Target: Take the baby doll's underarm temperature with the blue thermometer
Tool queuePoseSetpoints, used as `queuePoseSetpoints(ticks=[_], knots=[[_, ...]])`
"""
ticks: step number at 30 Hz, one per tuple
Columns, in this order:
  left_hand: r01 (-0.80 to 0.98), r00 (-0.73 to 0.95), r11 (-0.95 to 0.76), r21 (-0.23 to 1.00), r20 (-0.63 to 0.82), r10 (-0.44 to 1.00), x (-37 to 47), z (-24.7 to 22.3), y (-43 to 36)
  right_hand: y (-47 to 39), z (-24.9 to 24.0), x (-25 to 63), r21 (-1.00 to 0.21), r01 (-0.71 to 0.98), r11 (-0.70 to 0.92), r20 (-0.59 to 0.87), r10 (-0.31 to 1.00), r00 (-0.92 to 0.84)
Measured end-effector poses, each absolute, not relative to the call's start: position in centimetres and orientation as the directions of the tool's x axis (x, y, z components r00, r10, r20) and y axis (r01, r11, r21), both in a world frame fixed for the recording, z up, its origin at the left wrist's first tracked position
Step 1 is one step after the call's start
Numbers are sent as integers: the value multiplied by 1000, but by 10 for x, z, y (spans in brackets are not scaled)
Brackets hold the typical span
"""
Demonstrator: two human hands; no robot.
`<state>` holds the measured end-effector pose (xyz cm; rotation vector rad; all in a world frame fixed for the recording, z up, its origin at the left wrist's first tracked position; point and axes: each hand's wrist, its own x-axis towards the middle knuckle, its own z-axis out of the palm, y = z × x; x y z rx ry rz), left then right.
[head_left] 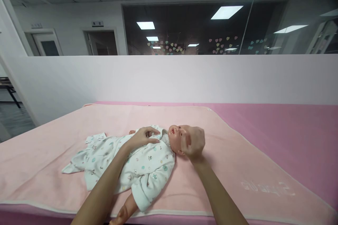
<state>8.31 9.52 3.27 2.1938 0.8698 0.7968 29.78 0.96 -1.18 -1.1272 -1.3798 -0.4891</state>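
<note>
A baby doll lies on its back, its head to the right and its face turned up. It wears a white long-sleeved outfit with small coloured prints. My left hand rests on the doll's chest just below the collar, thumb and fingers curved and apart, with nothing visibly held. Beside the crown of the doll's head is my right hand, blurred and curled, covering part of the head; its fingers cannot be made out. One bare doll arm sticks out of the near sleeve towards me.
Under the doll spreads a peach blanket with a pale edge and faint lettering at the right. The blanket covers much of a pink padded surface. A white low wall closes off the back, with dark glass above.
</note>
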Motion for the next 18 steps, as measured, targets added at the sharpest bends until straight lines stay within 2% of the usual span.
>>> queuePoseSetpoints(ticks=[3, 6, 9, 13, 16, 18], knots=[[295, 529, -451, 842, 249, 811, 85, 27, 97, 3, -15, 268, -51, 830, 555, 879, 420, -227], [104, 406, -239, 966, 178, 896, 78, 24, 105, 3, -10, 238, 46, 836, 546, 754, 530, -388], [34, 393, -135, 990, 111, 913, 71, 23, 110, 10, 4, 220, 22, 899, 438, 643, 682, -348], [-47, 404, -34, 998, 50, 913, 67, 23, 111, 32, 26, 213, -74, 946, 314, 484, 841, -242], [-113, 433, 13, 994, 37, 901, 66, 22, 110, 49, 33, 209, -101, 962, 255, 433, 882, -188], [-131, 460, 6, 991, 56, 886, 66, 22, 108, 56, 34, 205, -134, 948, 287, 448, 871, -201]])
